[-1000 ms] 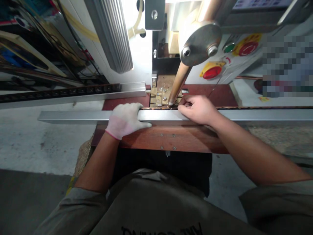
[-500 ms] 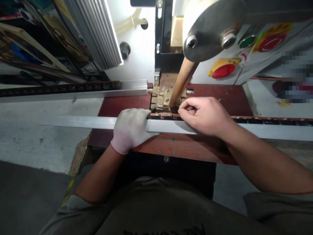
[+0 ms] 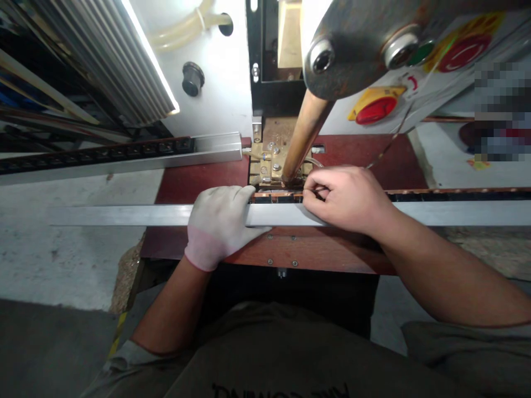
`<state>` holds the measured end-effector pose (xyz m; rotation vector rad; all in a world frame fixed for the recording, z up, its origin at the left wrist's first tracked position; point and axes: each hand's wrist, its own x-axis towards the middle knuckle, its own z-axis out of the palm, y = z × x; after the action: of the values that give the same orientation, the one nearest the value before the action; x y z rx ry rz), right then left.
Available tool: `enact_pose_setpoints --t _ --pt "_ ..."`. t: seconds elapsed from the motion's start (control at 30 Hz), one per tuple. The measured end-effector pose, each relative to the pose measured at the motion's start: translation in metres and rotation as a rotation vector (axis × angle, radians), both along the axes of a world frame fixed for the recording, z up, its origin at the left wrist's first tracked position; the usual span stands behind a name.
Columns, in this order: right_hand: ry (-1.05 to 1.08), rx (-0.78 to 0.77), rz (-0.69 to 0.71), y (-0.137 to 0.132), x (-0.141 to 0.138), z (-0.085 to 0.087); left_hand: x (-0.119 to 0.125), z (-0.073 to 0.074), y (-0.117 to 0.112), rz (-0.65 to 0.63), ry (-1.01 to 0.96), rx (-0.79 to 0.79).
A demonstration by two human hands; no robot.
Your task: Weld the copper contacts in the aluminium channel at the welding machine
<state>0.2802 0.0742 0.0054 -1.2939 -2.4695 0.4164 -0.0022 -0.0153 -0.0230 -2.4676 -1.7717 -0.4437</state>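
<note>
A long silver metal channel (image 3: 124,214) lies across the dark red work plate (image 3: 332,251) of a machine. My left hand (image 3: 219,221), in a white glove, is wrapped over the channel and grips it. My bare right hand (image 3: 346,199) rests on the channel just right of a copper rod (image 3: 301,141) that slants down onto a brass fixture (image 3: 271,160). Its thumb and fingers pinch something small at the rod's tip; I cannot make out what. A dark strip with copper contacts (image 3: 456,194) runs inside the channel.
A second silver channel with a black strip (image 3: 124,155) lies at the back left. The machine's panel carries red mushroom buttons (image 3: 375,109) and a green button (image 3: 421,52). A ribbed lamp (image 3: 124,61) hangs at upper left. Grey concrete floor (image 3: 53,260) lies left.
The view has tipped and moved closer to the machine. Both hands have stayed on the channel; the right hand's pinch sits a little nearer the rod's tip.
</note>
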Motion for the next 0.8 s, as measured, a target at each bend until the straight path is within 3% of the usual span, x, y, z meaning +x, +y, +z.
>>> enact_pose_setpoints --t 0.2,0.37,0.8 --pt "-0.142 -0.047 -0.082 0.012 -0.007 0.001 -0.006 0.012 0.019 -0.034 0.129 -0.140" --pt "-0.163 -0.042 -0.040 0.025 -0.010 0.000 -0.009 0.014 0.031 -0.047 0.154 -0.152" --pt "-0.276 0.002 0.019 0.025 -0.012 -0.001 -0.007 0.017 0.037 -0.006 0.132 -0.214"
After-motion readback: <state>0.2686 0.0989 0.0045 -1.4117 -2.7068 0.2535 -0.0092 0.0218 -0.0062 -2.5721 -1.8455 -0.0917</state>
